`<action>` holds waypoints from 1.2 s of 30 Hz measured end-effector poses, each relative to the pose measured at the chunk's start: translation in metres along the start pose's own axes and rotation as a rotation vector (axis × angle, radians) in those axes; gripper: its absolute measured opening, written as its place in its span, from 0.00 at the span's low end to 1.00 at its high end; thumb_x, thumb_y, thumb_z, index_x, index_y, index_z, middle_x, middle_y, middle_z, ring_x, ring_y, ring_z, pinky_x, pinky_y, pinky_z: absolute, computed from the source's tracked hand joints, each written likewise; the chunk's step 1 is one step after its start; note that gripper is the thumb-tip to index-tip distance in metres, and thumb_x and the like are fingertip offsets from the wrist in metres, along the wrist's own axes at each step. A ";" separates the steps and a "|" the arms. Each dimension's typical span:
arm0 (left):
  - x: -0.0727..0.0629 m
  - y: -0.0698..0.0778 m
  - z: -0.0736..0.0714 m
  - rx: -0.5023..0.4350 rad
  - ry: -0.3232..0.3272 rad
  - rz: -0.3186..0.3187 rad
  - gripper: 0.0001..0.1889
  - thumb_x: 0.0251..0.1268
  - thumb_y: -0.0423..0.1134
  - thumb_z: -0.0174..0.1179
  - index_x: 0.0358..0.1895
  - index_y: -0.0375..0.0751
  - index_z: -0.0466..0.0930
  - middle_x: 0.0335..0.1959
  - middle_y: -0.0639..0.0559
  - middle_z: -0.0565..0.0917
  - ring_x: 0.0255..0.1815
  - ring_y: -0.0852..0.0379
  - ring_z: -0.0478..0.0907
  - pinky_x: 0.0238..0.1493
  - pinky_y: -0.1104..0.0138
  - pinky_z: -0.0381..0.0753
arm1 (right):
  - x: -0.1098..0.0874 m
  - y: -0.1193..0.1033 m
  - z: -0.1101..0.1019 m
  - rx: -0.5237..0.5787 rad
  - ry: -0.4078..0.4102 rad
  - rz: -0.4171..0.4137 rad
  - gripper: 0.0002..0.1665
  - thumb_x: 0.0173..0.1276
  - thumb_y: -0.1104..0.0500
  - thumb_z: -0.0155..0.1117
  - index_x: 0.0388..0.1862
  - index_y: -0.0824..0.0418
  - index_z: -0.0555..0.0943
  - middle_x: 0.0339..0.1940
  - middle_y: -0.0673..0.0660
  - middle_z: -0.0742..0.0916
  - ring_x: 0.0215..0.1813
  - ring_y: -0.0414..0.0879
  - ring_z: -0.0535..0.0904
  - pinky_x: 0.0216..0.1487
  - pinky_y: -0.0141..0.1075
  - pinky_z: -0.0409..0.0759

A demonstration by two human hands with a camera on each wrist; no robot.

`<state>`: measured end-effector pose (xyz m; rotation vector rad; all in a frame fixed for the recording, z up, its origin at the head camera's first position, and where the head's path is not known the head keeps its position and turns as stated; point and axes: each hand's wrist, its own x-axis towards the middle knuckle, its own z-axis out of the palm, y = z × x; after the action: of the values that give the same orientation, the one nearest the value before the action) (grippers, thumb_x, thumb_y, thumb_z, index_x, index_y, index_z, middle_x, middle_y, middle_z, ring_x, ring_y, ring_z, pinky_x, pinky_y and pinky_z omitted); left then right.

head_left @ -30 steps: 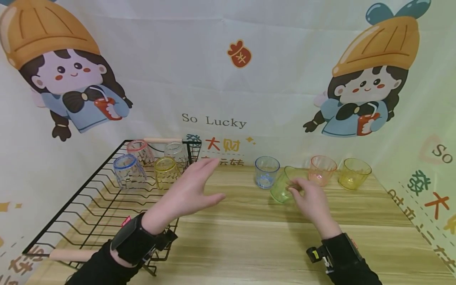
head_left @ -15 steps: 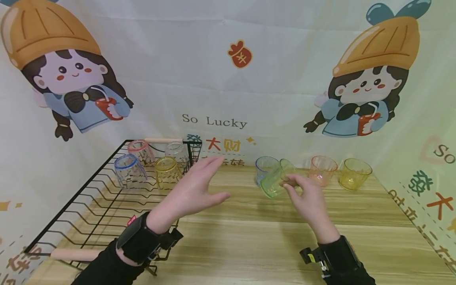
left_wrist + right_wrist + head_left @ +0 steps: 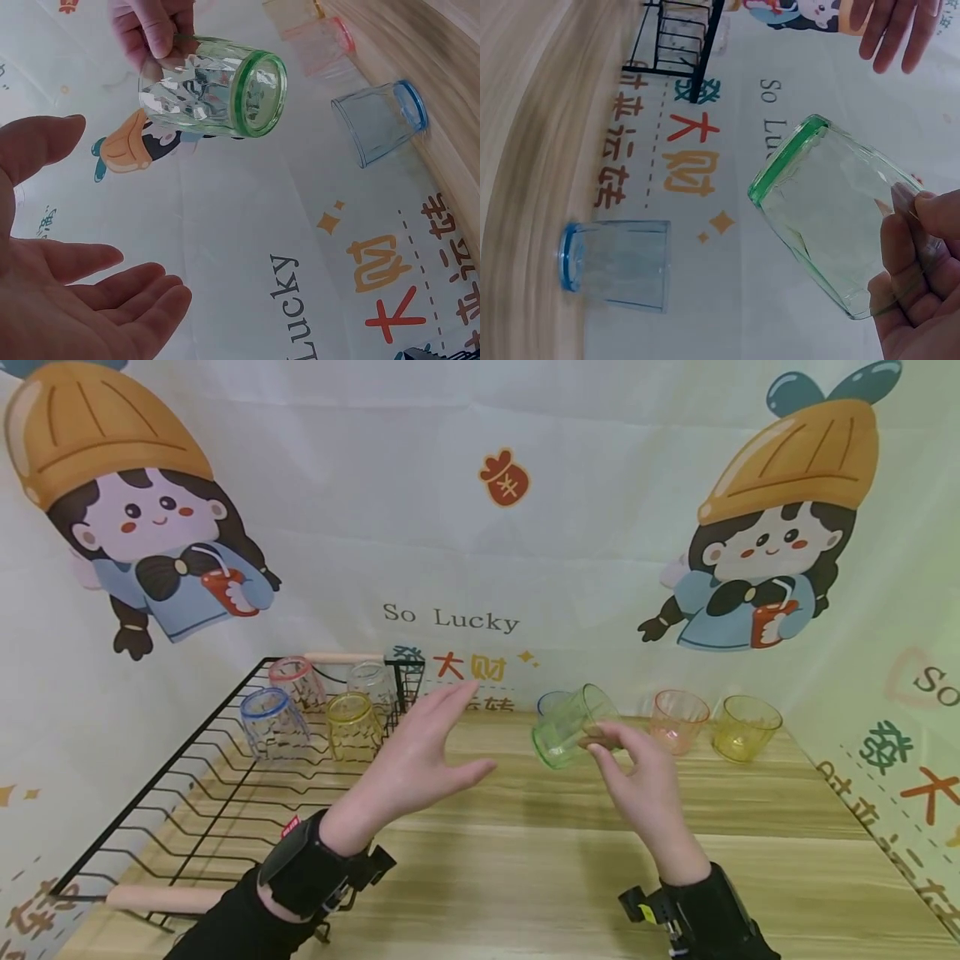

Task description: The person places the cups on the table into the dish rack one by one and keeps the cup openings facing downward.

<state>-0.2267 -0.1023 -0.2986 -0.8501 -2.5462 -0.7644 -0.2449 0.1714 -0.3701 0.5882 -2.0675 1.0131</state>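
And there's your right hand (image 3: 641, 772), its grip drawn in: thumb and fingers pinch the green glass (image 3: 566, 727) near its rim. You've got it up off the table (image 3: 480, 877), well tilted, thick base down and to the left, mouth towards your right hand. In the head view it covers most of the blue glass (image 3: 615, 262), which stands upright on the table against the printed cloth (image 3: 465, 560). Along that same row, to the right, your pink glass (image 3: 678, 724) and yellow glass (image 3: 746, 729) stand upright, just beside each other.

Over on your left hand (image 3: 408, 764), the grip is wide: fingers stretched out, thumb spread away, nothing held, poised between the green glass and the black wire rack (image 3: 159, 777). Four glasses sit upside down at the rack's far end: blue-based in front beside yellow-based, pink-based and clear behind them.
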 end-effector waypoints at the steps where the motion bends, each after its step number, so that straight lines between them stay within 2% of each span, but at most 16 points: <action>1: 0.000 0.000 0.000 -0.005 0.004 -0.002 0.49 0.55 0.47 0.73 0.76 0.34 0.56 0.73 0.38 0.64 0.73 0.42 0.60 0.73 0.48 0.58 | 0.000 -0.002 0.000 0.008 0.007 -0.006 0.13 0.59 0.73 0.71 0.43 0.67 0.85 0.38 0.58 0.89 0.42 0.52 0.83 0.48 0.36 0.77; 8: 0.000 0.001 0.002 -0.025 0.032 0.011 0.49 0.55 0.47 0.73 0.76 0.34 0.56 0.74 0.39 0.64 0.74 0.43 0.59 0.74 0.48 0.57 | -0.001 -0.013 -0.004 0.093 0.068 -0.040 0.14 0.59 0.75 0.69 0.45 0.69 0.84 0.38 0.59 0.89 0.43 0.52 0.82 0.49 0.30 0.75; 18: -0.001 0.005 0.002 -0.047 0.055 0.008 0.49 0.55 0.46 0.74 0.77 0.36 0.56 0.74 0.40 0.63 0.75 0.43 0.57 0.74 0.47 0.56 | -0.001 -0.029 -0.009 0.227 0.125 -0.069 0.16 0.62 0.78 0.65 0.48 0.68 0.83 0.39 0.61 0.89 0.47 0.38 0.80 0.53 0.28 0.74; 24: -0.001 0.007 0.003 -0.070 0.070 0.010 0.50 0.54 0.46 0.74 0.77 0.36 0.55 0.75 0.40 0.62 0.75 0.44 0.57 0.74 0.47 0.56 | -0.001 -0.031 -0.008 0.269 0.156 -0.108 0.20 0.58 0.82 0.64 0.48 0.69 0.83 0.39 0.64 0.88 0.48 0.38 0.81 0.52 0.28 0.75; 29: -0.001 0.008 0.004 -0.092 0.077 0.019 0.50 0.54 0.45 0.74 0.77 0.37 0.55 0.75 0.41 0.62 0.75 0.44 0.58 0.74 0.48 0.57 | 0.000 -0.035 -0.010 0.311 0.165 -0.111 0.18 0.59 0.83 0.62 0.47 0.73 0.82 0.39 0.64 0.88 0.48 0.39 0.81 0.53 0.29 0.77; 32: -0.001 0.009 0.005 -0.097 0.084 0.029 0.50 0.54 0.45 0.75 0.77 0.36 0.56 0.75 0.41 0.62 0.75 0.44 0.58 0.74 0.49 0.57 | 0.000 -0.038 -0.010 0.354 0.168 -0.101 0.17 0.59 0.83 0.61 0.47 0.74 0.81 0.39 0.61 0.88 0.48 0.40 0.81 0.53 0.30 0.77; 36: -0.002 0.010 0.006 -0.100 0.095 0.039 0.50 0.53 0.45 0.75 0.77 0.36 0.56 0.75 0.41 0.62 0.75 0.44 0.57 0.74 0.49 0.57 | -0.001 -0.041 -0.010 0.430 0.173 -0.087 0.15 0.61 0.83 0.59 0.47 0.76 0.80 0.41 0.52 0.88 0.48 0.41 0.82 0.54 0.31 0.78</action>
<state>-0.2200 -0.0928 -0.3007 -0.8704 -2.4190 -0.9050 -0.2129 0.1555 -0.3475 0.7686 -1.6656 1.4169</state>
